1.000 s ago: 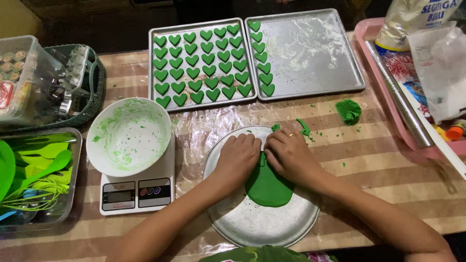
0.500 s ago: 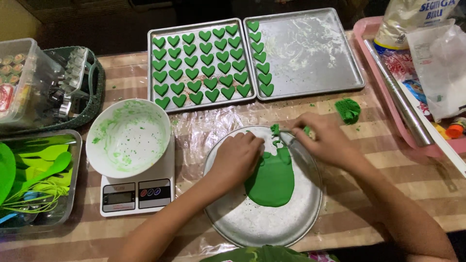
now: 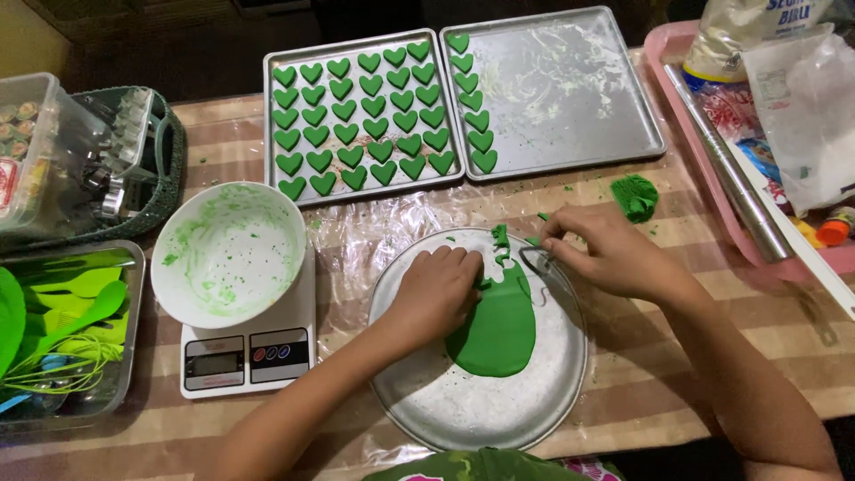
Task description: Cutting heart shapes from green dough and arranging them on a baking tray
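A flat sheet of green dough [image 3: 497, 330] lies on a round metal plate [image 3: 463, 410]. My left hand [image 3: 436, 289] presses on the dough's left edge with curled fingers. My right hand [image 3: 606, 254] hovers over the plate's upper right rim and pinches a small metal heart-shaped cutter [image 3: 534, 260]. A thin strip of green dough scraps [image 3: 500, 240] stands at the sheet's top edge, between my hands.
Two metal baking trays sit at the back: the left one [image 3: 361, 116] full of green dough hearts, the right one [image 3: 570, 89] with a single column. A white bowl [image 3: 229, 248] rests on a kitchen scale [image 3: 249, 356]. A dough lump [image 3: 634, 196], pink tray [image 3: 757, 223] and utensil tub [image 3: 62, 330] flank the plate.
My right hand has lifted off the dough and moved right and up with the cutter, leaving a notch and scraps at the sheet's top. My left hand stayed pressed on the dough.
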